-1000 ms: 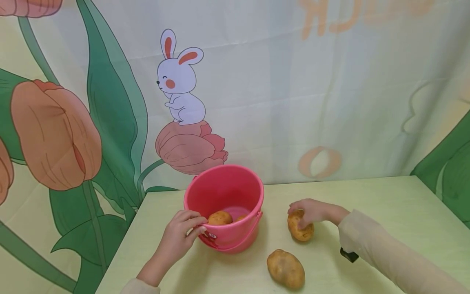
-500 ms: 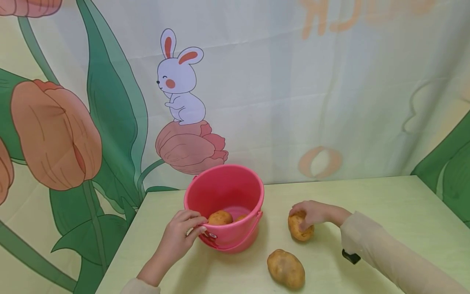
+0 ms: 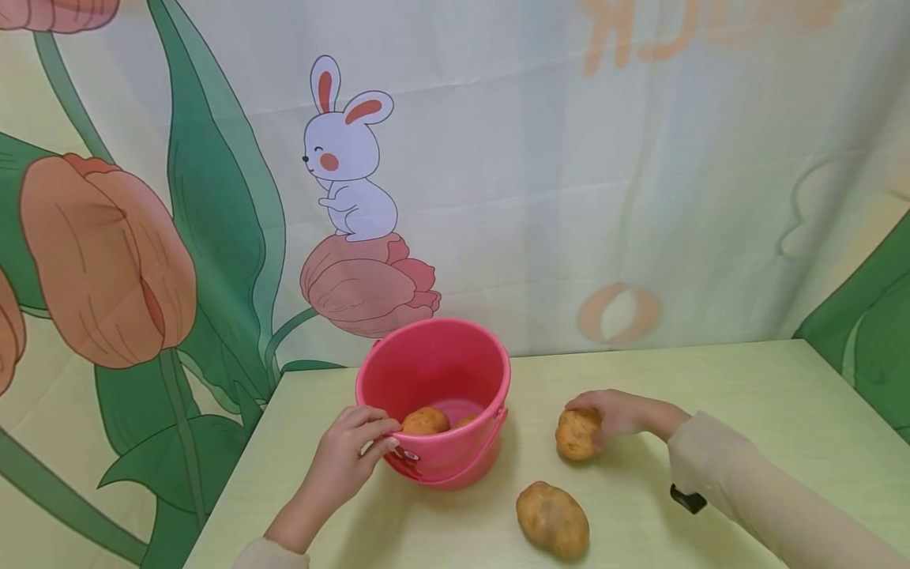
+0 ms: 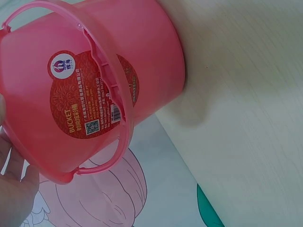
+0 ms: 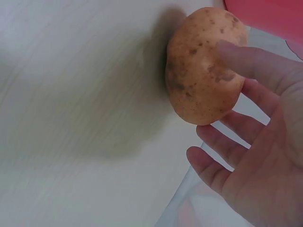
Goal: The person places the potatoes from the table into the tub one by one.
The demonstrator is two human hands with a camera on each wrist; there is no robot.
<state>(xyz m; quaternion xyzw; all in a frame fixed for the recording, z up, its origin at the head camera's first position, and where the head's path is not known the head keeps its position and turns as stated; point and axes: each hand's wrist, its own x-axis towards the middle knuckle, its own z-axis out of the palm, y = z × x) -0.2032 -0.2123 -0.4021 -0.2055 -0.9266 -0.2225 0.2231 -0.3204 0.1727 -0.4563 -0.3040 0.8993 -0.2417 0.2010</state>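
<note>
Potato in hand (image 3: 573,441): on the right side of the table, apart from the bucket; yellow-brown skin with darker specks and patches. Underside hard to see; cannot tell if it bears on the tabletop or sits just off it.

Right hand (image 3: 626,415): gripping this potato. Thumb lies across one face, fingers reach round the far side; the two outermost fingers stand away from the skin.

Loose potato (image 3: 553,520): lies on the table nearer the person, between bucket and right forearm, touched by neither hand. Larger than the held one to my eye, with a greyish patch on top.

Bucket (image 3: 451,454): pink, mouth up. Holds a potato by the near wall (image 3: 426,421); part of a second potato (image 3: 466,422) shows beside it, mostly hidden by the rim. Handle (image 3: 475,468) hangs down on the near side. Red label (image 4: 80,101) on the outer wall, reading "BUCKET".

Left hand (image 3: 348,450): holding the bucket's near-left rim, fingers over the edge, thumb outside.

Table (image 3: 746,395): pale, greenish. Right sleeve (image 3: 753,482): cream, dark object (image 3: 687,499) under the cuff.

Backdrop (image 3: 498,197): printed cloth with rabbit (image 3: 353,174) and tulips.
</note>
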